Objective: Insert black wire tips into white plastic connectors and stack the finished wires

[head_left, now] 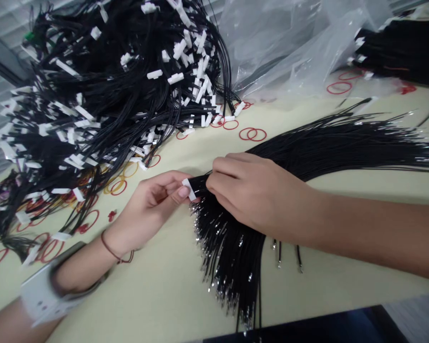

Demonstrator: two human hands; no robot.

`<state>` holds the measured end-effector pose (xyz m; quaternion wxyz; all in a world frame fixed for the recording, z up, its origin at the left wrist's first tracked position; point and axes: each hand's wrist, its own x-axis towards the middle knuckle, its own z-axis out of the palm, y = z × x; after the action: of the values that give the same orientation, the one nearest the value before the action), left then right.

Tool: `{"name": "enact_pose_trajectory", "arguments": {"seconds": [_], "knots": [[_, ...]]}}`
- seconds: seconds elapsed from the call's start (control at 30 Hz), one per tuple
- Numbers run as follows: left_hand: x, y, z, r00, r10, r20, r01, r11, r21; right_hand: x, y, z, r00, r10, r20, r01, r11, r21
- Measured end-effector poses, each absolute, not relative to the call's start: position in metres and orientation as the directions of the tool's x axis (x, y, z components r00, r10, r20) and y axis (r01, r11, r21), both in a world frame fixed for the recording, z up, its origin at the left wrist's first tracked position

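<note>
Between its thumb and fingers, my left hand [152,207] pinches a white connector [189,189] with black wires running out to the right. Just right of it, my right hand [257,193] is closed, its curled fingertips at those wires; what exactly they grip is hidden. Beneath both hands, a thick bundle of black wires [232,257] with bare metal ends fans toward the front. Another long part of black wires [336,147] stretches behind my right forearm to the right edge, also ending in metal tips.
A large heap of black cables with white connectors [128,90] fills the back left. Red rubber bands [252,134] lie scattered on the pale table [146,295]. Clear plastic [289,43] and another black bundle [403,52] are at the back right. A dark flat object [325,328] lies at the front edge.
</note>
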<state>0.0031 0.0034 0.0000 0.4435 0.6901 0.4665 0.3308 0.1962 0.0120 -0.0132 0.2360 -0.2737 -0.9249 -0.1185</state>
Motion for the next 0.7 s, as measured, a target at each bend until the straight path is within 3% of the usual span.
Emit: {"name": "enact_pose_trajectory", "arguments": {"seconds": [0.17,0.37,0.47,0.57,0.7], "knots": [[0.0032,0.0043,-0.0002,0.337,0.941,0.027,0.370,-0.159,0.915,0.1956,0.0133,-0.0129,-0.723,0.445,0.529,0.534,0.845,0.018],[0.0036,0.0061,-0.0003,0.367,0.929,0.048,0.377,-0.196,0.905,0.1933,0.0144,-0.0126,-0.591,0.627,0.507,0.529,0.776,-0.343],[0.0042,0.0055,0.0002,0.365,0.929,0.058,0.359,-0.198,0.912,0.1925,0.0152,-0.0134,-0.527,0.694,0.490,0.521,0.720,-0.459],[0.0048,0.0044,0.0008,0.336,0.941,0.042,0.365,-0.171,0.915,0.1924,0.0149,-0.0143,-0.528,0.704,0.476,0.527,0.710,-0.466],[0.0054,0.0036,0.0006,0.317,0.948,0.027,0.344,-0.141,0.928,0.1907,0.0134,-0.0175,-0.607,0.644,0.465,0.530,0.765,-0.366]]}}
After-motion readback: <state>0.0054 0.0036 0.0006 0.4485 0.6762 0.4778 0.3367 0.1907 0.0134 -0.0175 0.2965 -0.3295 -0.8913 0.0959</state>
